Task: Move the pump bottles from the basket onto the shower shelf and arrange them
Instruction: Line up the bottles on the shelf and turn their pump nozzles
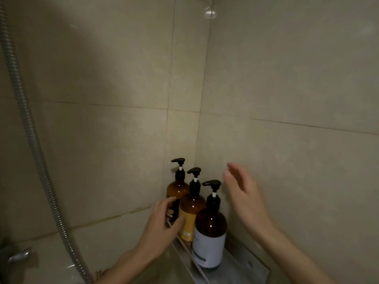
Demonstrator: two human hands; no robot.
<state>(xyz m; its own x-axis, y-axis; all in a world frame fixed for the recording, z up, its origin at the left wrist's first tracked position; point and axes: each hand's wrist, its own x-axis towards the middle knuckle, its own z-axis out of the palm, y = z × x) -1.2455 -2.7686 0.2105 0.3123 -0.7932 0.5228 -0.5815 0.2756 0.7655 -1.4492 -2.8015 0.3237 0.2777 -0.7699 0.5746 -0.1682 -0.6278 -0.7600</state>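
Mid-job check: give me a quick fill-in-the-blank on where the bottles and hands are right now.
1. The number of pump bottles standing on the shower shelf is ___.
2. The bottle nearest the camera, the front bottle, has a ___ label.
3. The left hand reaches the middle bottle, whose label is ___.
4. The right hand is open and holds ___.

Missing words: three; white; yellow; nothing

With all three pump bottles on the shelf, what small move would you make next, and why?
Probably nudge the far bottle with the left hand, whose fingers already curl around it. It stands tucked behind the yellow-label bottle, out of line with the white-label bottle. The right hand hovers open, touching nothing.
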